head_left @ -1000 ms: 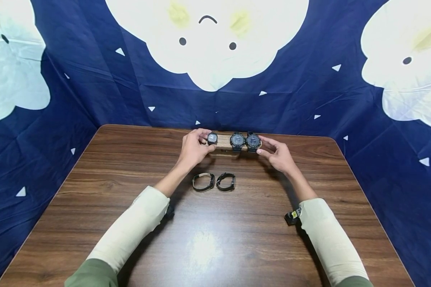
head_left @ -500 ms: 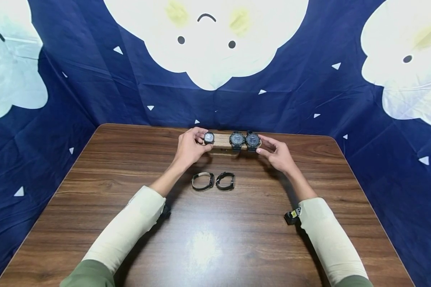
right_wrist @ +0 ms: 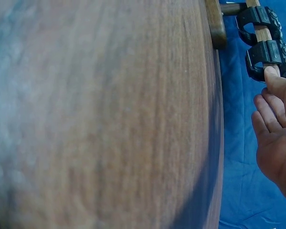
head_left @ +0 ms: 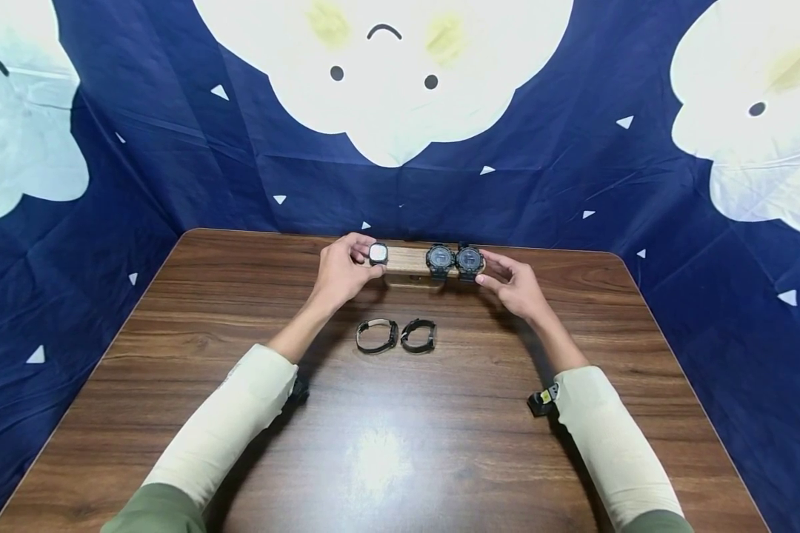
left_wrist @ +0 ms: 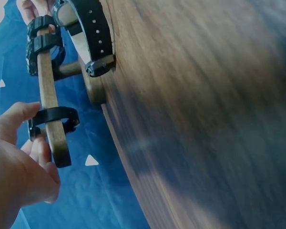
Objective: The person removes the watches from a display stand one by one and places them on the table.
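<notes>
A wooden watch stand (head_left: 408, 260) with a raised crossbar stands at the back of the table. My left hand (head_left: 341, 270) pinches a small square-faced watch (head_left: 378, 254) between thumb and fingers. Its black strap (left_wrist: 57, 113) loops around the bar close to the left end, as the left wrist view shows. At the opposite end my right hand (head_left: 518, 290) holds the bar's tip, thumb (right_wrist: 275, 82) right beside the outer watch. Two chunky round black watches, an inner one (head_left: 441, 257) and an outer one (head_left: 470, 260), sit side by side on the bar's right part.
In front of the stand, two more watches lie on their sides with straps looped, a left one (head_left: 393, 337) and a right one (head_left: 418, 349). The wooden table (head_left: 400, 414) ends just behind the stand, against a blue curtain (head_left: 320, 185) with cloud prints.
My left hand has slid the square watch leftward along the bar, nearer its left end, and its face now catches the light. The right hand has stayed at the bar's right end.
</notes>
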A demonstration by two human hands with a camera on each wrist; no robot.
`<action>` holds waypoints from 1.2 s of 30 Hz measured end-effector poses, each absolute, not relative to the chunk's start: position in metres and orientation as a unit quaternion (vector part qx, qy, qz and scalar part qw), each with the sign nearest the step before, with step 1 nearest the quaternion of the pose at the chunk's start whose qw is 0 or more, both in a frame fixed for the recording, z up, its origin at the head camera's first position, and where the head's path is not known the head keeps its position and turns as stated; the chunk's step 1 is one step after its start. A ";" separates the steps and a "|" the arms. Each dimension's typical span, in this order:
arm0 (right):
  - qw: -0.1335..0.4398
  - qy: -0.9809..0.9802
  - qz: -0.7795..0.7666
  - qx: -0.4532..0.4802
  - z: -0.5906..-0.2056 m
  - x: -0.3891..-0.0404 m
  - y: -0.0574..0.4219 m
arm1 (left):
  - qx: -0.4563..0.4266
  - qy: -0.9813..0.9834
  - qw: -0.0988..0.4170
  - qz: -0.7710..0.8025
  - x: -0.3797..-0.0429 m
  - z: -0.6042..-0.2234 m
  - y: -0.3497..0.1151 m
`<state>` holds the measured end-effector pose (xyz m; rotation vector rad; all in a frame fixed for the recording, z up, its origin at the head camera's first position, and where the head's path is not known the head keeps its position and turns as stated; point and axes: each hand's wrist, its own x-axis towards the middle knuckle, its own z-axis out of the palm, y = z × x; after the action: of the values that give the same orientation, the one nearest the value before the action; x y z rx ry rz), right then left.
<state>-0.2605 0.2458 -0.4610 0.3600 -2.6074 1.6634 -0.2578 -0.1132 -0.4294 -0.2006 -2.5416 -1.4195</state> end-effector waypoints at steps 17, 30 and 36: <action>0.019 -0.837 0.534 0.119 -0.463 -0.260 0.246 | -0.052 -0.861 0.114 -0.493 -0.257 -0.429 -0.125; 0.023 -0.844 0.523 0.118 -0.462 -0.262 0.246 | -0.041 -0.860 0.117 -0.494 -0.256 -0.428 -0.135; 0.024 -0.844 0.523 0.118 -0.462 -0.262 0.246 | -0.034 -0.857 0.118 -0.501 -0.257 -0.428 -0.141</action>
<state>-0.2617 0.2460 -0.4616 0.3652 -2.6095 1.6193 -0.2566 -0.1408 -0.4276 -0.0989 -2.5071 -1.4643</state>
